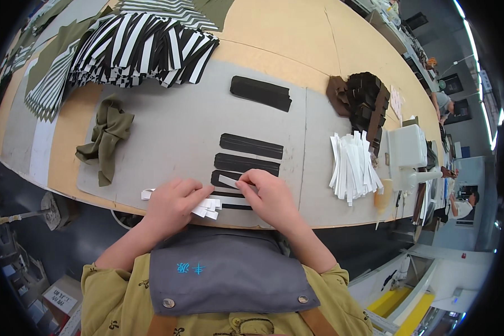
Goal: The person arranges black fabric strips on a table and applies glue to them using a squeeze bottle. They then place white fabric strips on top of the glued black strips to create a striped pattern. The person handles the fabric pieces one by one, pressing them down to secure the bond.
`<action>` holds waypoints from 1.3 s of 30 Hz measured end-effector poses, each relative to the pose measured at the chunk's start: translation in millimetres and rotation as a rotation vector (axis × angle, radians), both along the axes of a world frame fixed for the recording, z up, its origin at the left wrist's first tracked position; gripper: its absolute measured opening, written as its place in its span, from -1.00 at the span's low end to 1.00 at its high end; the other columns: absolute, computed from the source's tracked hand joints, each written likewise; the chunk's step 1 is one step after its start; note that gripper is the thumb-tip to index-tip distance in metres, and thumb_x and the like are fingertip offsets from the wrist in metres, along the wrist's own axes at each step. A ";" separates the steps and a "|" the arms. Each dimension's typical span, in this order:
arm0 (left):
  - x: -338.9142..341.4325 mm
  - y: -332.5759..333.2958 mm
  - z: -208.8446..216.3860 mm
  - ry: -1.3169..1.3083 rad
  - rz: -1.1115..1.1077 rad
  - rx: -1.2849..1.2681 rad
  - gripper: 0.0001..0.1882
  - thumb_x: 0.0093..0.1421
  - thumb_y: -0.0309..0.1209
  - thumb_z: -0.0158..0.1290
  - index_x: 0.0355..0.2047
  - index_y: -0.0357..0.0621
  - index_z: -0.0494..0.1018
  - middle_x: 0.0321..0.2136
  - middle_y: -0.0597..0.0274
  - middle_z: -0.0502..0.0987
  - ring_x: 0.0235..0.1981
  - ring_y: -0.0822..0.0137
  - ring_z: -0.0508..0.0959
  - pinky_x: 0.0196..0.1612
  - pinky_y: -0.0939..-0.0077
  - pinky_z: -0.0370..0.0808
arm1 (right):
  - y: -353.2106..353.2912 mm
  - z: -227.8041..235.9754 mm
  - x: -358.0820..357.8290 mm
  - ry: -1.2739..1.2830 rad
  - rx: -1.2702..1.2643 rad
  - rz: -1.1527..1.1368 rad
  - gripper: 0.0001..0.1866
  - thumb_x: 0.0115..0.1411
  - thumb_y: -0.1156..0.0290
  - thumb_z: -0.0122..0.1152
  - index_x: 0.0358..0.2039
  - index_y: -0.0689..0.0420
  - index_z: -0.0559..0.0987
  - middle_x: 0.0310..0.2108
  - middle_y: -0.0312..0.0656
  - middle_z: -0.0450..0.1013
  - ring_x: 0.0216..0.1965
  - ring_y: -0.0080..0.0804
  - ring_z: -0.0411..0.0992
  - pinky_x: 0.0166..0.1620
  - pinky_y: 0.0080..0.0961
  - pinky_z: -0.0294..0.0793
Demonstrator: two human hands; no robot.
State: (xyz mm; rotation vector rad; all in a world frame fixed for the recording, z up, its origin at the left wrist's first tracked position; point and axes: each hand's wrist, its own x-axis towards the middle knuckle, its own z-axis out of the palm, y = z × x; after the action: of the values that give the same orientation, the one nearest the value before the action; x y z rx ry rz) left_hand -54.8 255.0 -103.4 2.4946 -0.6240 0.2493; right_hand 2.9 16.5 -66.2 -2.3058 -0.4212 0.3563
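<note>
My left hand (pixel 172 203) rests at the near table edge, gripping a small bundle of white paper strips (pixel 208 207) whose ends stick out on both sides. My right hand (pixel 270 196) pinches one white strip (pixel 228 181) and holds it over a black fabric strip (pixel 225 178). Two more black strips (pixel 251 145) (pixel 246 163) lie side by side just beyond on the grey mat (pixel 179 129). Another black strip with a white strip on it (pixel 232 200) lies under my hands.
A loose pile of white strips (pixel 353 165) lies to the right, dark fabric stacks (pixel 367 103) behind it. A black strip stack (pixel 260 92), olive cloth (pixel 106 137), striped fabric pieces (pixel 143 50) and a white iron (pixel 409 151) also sit on the table.
</note>
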 end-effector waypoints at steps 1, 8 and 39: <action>-2.0 1.0 -2.0 -0.005 -0.001 -0.002 -0.54 -0.04 -0.58 0.14 -0.07 -0.02 0.62 -0.29 0.37 0.56 -0.35 0.27 0.57 -0.34 0.37 0.51 | 2.2 -3.0 0.0 -0.009 -0.002 0.013 -0.82 0.30 0.35 0.25 -0.25 0.21 0.60 -0.42 -0.10 0.52 -0.38 -0.22 0.50 -0.29 -0.36 0.46; -4.7 3.0 -9.7 -0.017 0.021 -0.036 -0.50 -0.04 -0.55 0.17 -0.03 0.07 0.63 -0.28 0.39 0.56 -0.37 0.30 0.58 -0.39 0.39 0.49 | 4.2 -0.1 6.2 0.008 -0.014 -0.068 -0.81 0.30 0.35 0.25 -0.31 0.22 0.60 -0.45 -0.09 0.51 -0.43 -0.14 0.49 -0.33 -0.31 0.45; -4.2 4.8 -12.9 -0.004 0.010 0.008 -0.56 0.08 -0.47 0.13 0.01 0.01 0.60 -0.24 0.43 0.53 -0.37 0.41 0.51 -0.37 0.48 0.49 | 23.8 -12.0 10.0 -0.094 -0.243 0.072 -0.78 0.30 0.26 0.25 -0.38 0.13 0.60 -0.43 -0.18 0.57 -0.40 -0.15 0.56 -0.38 -0.26 0.48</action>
State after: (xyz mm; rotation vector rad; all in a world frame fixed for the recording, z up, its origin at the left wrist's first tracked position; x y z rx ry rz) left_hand -59.0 259.7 -116.3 2.5060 -0.6151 0.2563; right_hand 12.9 40.3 -78.2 -2.5568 -0.5337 0.3509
